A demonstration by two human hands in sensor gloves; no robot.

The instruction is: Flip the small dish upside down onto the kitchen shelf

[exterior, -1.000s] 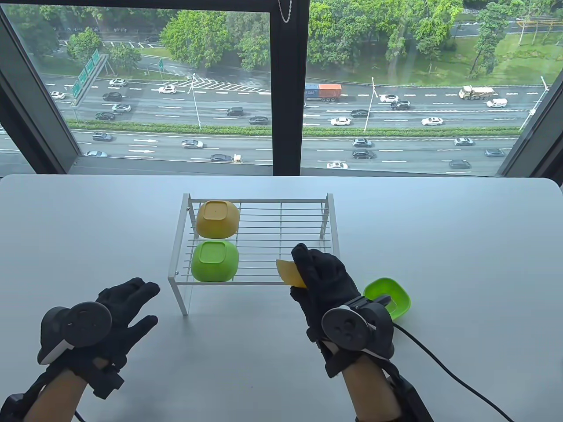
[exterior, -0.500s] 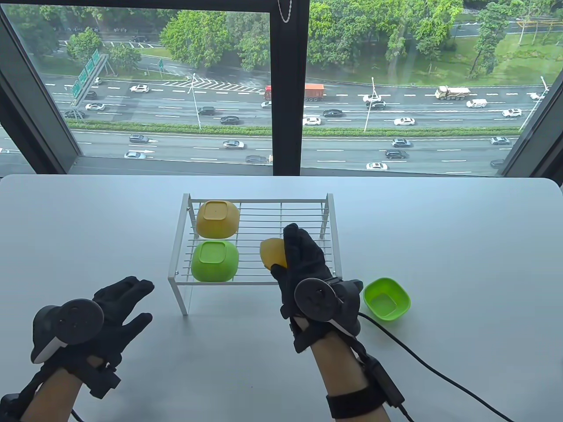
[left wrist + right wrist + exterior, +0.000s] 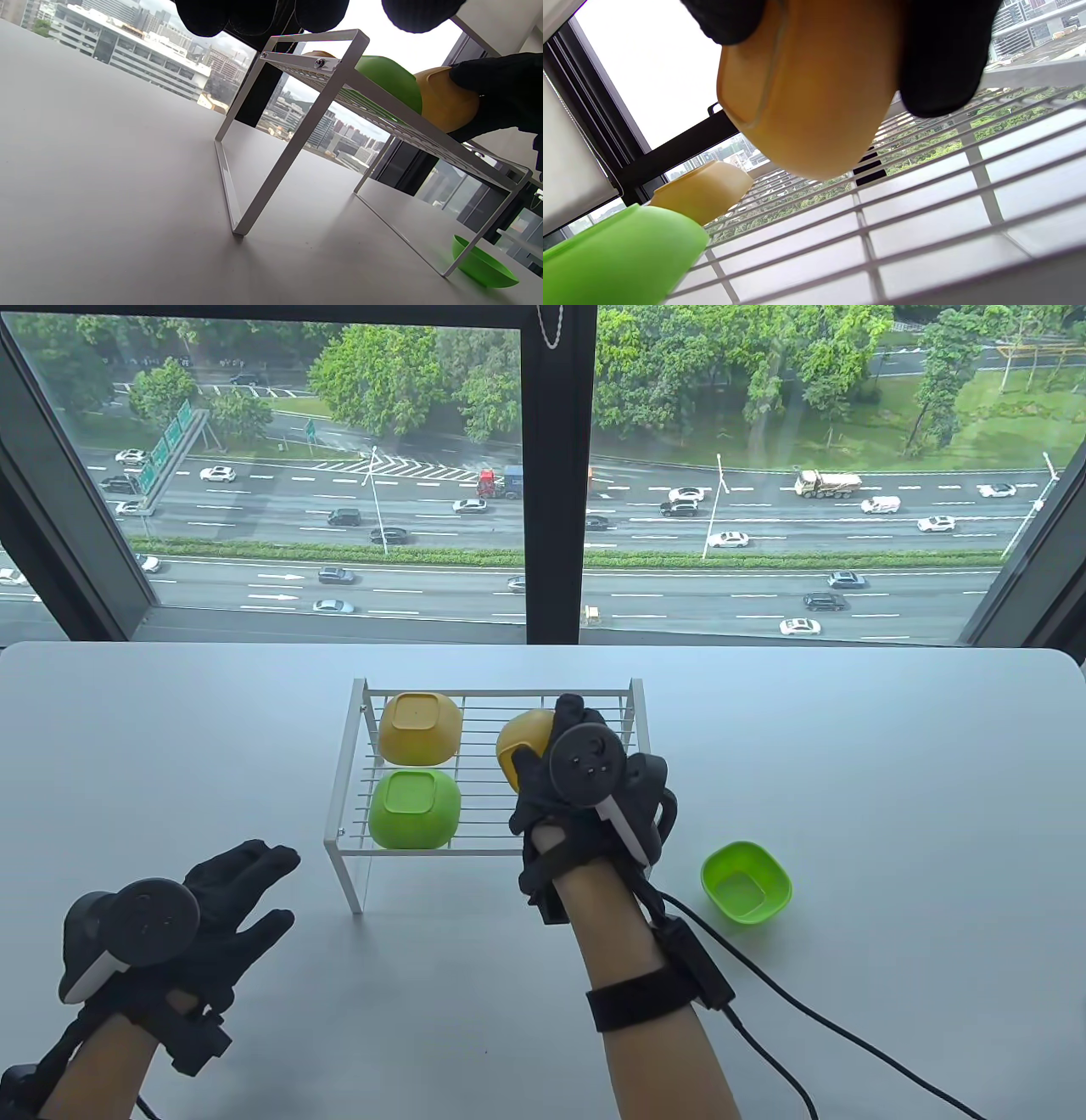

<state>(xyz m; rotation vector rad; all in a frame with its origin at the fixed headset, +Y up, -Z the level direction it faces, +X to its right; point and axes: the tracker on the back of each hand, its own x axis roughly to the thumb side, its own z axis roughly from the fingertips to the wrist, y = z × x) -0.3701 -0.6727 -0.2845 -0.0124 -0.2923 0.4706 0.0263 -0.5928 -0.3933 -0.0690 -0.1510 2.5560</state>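
My right hand [image 3: 560,755] grips a small yellow dish [image 3: 519,740] over the right part of the white wire shelf [image 3: 496,780]. The dish is turned with its base up and to the left; in the right wrist view [image 3: 814,93] it hangs just above the wires, fingers [image 3: 941,55] around it. It also shows in the left wrist view [image 3: 445,99]. An upside-down yellow dish [image 3: 419,726] and an upside-down green dish [image 3: 414,808] sit on the shelf's left part. My left hand [image 3: 229,899] is open and empty, on the table left of the shelf.
A green dish [image 3: 747,884] stands upright on the table right of the shelf; it also shows in the left wrist view [image 3: 483,264]. A black cable [image 3: 814,1010] runs from my right wrist to the lower right. The window is behind the table's far edge.
My right hand has carried the yellow dish from the shelf's front right edge up and back over the shelf, turning it over. The left hand has barely moved.
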